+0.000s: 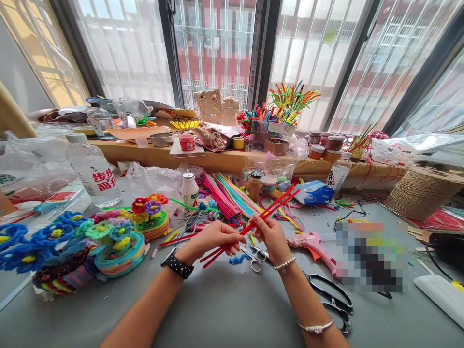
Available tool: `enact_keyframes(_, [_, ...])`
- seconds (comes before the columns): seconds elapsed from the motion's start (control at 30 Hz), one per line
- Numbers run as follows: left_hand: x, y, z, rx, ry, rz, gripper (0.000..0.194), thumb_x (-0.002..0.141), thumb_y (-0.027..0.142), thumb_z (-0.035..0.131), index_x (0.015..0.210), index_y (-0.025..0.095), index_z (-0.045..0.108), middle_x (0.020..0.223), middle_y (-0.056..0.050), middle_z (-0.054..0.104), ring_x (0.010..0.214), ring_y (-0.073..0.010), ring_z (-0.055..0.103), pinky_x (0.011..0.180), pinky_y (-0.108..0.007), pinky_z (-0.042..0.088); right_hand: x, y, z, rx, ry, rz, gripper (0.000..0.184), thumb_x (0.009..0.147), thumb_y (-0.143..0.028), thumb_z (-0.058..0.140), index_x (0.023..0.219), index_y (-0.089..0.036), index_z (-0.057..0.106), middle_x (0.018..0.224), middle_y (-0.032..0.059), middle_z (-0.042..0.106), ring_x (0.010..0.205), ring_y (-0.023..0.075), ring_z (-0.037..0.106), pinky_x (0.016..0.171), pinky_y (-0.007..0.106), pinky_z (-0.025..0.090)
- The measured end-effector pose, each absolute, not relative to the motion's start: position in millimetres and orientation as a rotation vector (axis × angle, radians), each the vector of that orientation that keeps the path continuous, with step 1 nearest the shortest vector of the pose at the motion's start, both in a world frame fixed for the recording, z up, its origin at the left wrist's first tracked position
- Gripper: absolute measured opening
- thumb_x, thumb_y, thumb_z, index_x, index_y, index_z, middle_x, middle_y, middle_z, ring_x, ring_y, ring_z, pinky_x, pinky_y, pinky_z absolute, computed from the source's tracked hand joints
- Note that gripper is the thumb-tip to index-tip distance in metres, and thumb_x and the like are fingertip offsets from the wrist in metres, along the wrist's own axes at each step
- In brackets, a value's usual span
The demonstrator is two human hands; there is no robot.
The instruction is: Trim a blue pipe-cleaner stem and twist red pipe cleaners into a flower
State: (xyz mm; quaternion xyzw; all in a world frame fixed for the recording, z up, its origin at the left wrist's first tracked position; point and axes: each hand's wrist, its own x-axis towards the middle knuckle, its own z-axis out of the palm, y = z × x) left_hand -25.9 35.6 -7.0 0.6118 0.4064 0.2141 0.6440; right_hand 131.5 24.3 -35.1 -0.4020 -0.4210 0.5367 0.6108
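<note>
Left hand [219, 238] and right hand [267, 236] both pinching red pipe cleaners [279, 205], left nearer the lower ends, right farther up; the strips slant up to the right above the grey table [217, 311]. Small scissors [251, 254] lie between the forearms, pink glue gun [306, 239] just right of the right hand, black-handled scissors [335, 306] by the right forearm, loose multicoloured pipe cleaners [222, 195] beyond the hands.

Red stems [280, 205] carry a fuzzy, matt pile; the blue flowers [56, 233] show the same texture. Tabletop [217, 309] is smooth, with a faint sheen. Glue gun [308, 243] presents smooth plastic; small scissors [250, 254], bright metal. Water bottle [94, 175] is clear, glossy plastic. Twine spool [422, 193] is rough, dull fibre.
</note>
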Motion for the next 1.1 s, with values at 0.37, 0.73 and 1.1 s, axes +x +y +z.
enact_keyframes(0.37, [-42.5, 32.4, 7.3, 1.466, 0.864, 0.299, 0.025, 0.064, 0.036, 0.058, 0.072, 0.014, 0.066, 0.063, -0.005, 0.064, 0.056, -0.0123, 0.058, 0.055, -0.021, 0.044, 138.9, 24.3, -29.7, -0.878, -0.804, 1.247, 0.022, 0.06, -0.035, 0.064, 0.062, -0.014, 0.06, 0.049, -0.004, 0.052, 0.042, 0.0045, 0.044, 0.04, 0.016, 0.038])
enact_keyframes(0.73, [-38.0, 42.4, 3.5, 1.503, 1.222, 0.78, 0.033, 0.064, 0.043, 0.054, 0.07, 0.012, 0.063, 0.058, -0.003, 0.06, 0.053, -0.0126, 0.056, 0.052, -0.023, 0.045, 146.0, 28.8, -31.2, -0.84, -0.697, 1.239, 0.019, 0.059, -0.032, 0.066, 0.063, -0.015, 0.058, 0.053, -0.005, 0.057, 0.045, 0.0035, 0.048, 0.044, 0.014, 0.041])
enact_keyframes(1.1, [-31.1, 35.9, 6.2, 2.16, 1.017, 0.807, 0.036, 0.074, 0.038, 0.044, 0.099, 0.017, 0.059, 0.091, -0.006, 0.063, 0.083, -0.0173, 0.057, 0.071, -0.025, 0.044, 145.1, 29.0, -32.8, -0.807, -0.657, 1.215, 0.016, 0.059, -0.028, 0.067, 0.065, -0.015, 0.06, 0.054, -0.0038, 0.06, 0.047, 0.0054, 0.052, 0.045, 0.015, 0.044])
